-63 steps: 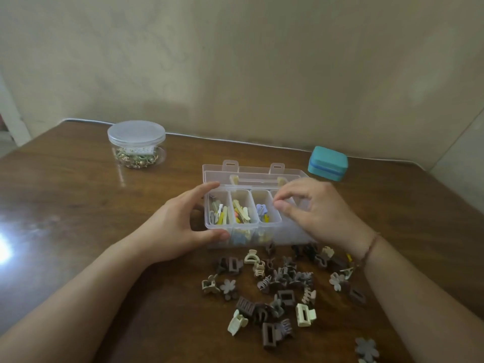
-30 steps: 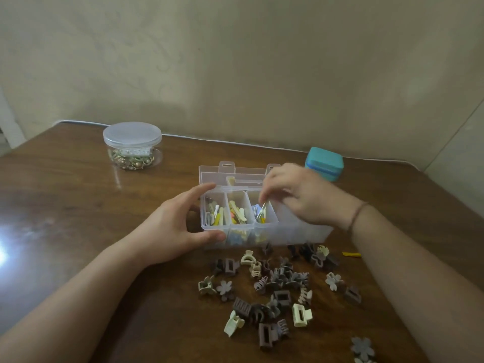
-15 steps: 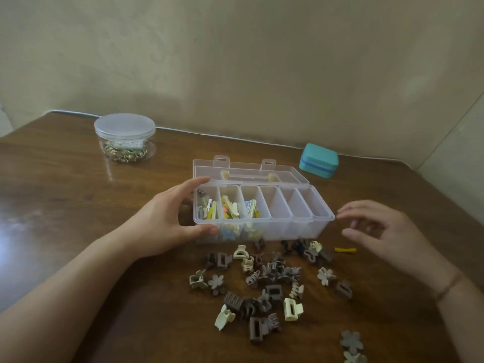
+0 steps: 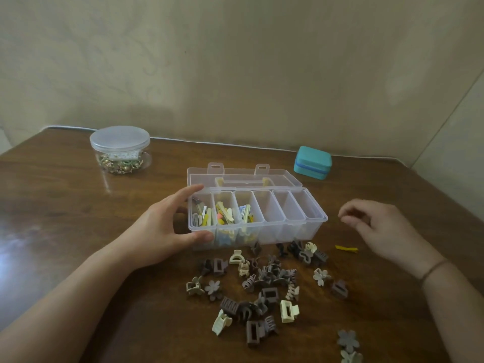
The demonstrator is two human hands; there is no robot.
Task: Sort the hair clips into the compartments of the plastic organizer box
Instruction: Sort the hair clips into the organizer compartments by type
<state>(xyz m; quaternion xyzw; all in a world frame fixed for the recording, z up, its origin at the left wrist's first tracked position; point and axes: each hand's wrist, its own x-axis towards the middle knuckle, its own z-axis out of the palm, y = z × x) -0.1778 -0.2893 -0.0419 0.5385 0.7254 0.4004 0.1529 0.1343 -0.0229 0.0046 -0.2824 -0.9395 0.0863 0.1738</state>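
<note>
A clear plastic organizer box stands open in the middle of the table, its lid folded back. Its three left compartments hold flat coloured clips; the three right ones look empty. My left hand grips the box's left end, thumb on the front wall and fingers over the rim. Right of the box, my right hand hovers with curled fingers and holds nothing. A yellow flat clip lies just below it. Several brown and cream claw clips lie scattered in front of the box.
A round clear tub with a lid and small trinkets stands at the back left. A teal case sits behind the box to the right. Two flower clips lie near the front right. The wall runs close behind the table.
My right hand dropped a clip into the third compartment, then drew back out of the box to the right. The left hand has kept its hold on the box.
</note>
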